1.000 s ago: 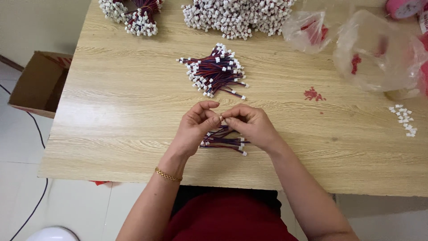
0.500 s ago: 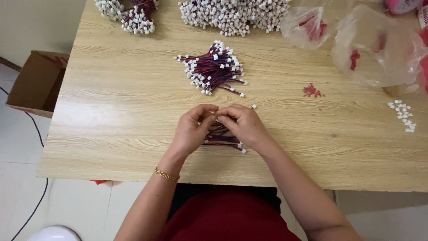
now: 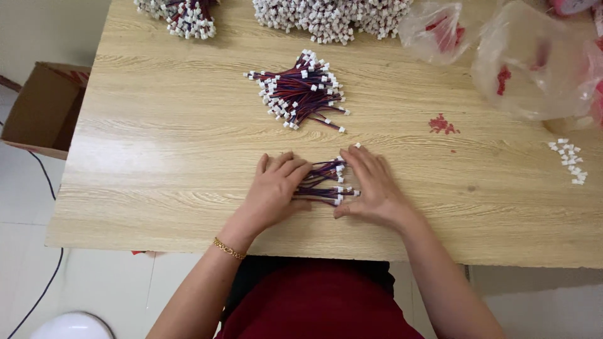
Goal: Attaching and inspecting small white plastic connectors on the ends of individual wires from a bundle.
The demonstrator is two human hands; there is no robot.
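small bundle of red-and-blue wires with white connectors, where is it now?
Head view: the small bundle of red-and-blue wires with white plastic connectors lies on the wooden table near its front edge, between the left hand and right hand.

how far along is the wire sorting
Done, it seems: a fanned bundle of red-blue leads with white plugs lies mid-table. In hand: the left hand and right hand press flat on a smaller bunch between them. Left, probably: the big heaps at the far edge and loose plugs at right.

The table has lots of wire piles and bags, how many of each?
Wire piles: 4
Clear plastic bags: 2
Loose white connector heaps: 1
Cardboard boxes: 1
Total: 8
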